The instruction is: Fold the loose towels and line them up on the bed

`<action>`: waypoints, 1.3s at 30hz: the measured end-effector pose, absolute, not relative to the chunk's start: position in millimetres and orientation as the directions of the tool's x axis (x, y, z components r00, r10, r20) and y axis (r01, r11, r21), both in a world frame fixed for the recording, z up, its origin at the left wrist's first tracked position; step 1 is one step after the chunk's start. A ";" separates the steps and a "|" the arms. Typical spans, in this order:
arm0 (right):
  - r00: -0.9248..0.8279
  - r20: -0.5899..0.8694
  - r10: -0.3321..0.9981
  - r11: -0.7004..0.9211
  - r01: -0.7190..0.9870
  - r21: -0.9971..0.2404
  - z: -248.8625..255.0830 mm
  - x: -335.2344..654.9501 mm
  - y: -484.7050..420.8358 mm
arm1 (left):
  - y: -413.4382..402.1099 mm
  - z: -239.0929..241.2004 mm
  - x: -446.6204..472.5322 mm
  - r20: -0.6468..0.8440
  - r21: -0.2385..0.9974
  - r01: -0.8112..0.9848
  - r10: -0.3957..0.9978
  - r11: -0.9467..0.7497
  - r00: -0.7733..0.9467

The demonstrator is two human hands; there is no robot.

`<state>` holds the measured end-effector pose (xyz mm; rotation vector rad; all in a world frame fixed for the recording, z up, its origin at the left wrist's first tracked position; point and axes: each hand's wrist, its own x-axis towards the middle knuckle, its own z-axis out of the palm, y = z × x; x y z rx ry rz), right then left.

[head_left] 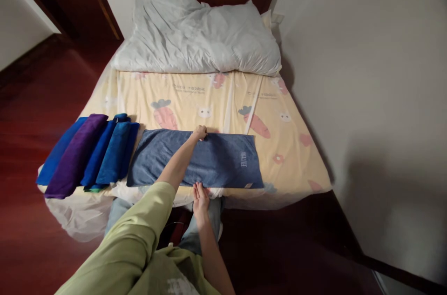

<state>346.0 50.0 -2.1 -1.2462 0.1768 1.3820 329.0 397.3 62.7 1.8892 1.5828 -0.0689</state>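
A grey-blue towel [223, 160] lies spread flat across the near end of the bed. My left hand [200, 132] reaches over it and is closed in a pinch on the towel's far edge at the middle. At the towel's near edge, also at the middle, my right hand [200, 196] rests with its fingers close together on the hem. To the left of the towel lie several folded towels [104, 150] side by side, blue ones and a purple one [77, 155].
The bed has a yellow sheet [293, 146] with carrot prints and a crumpled white duvet [199, 34] at the head. A white wall [366, 76] runs along the bed's right side. Dark red wooden floor [31, 109] lies left and in front.
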 end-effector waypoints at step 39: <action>0.257 -0.728 0.636 -0.299 -0.788 -0.539 16.6 336.8 35.9 | 395.2 73.2 308.9 -0.282 0.575 0.817 0.930 -0.034 0.237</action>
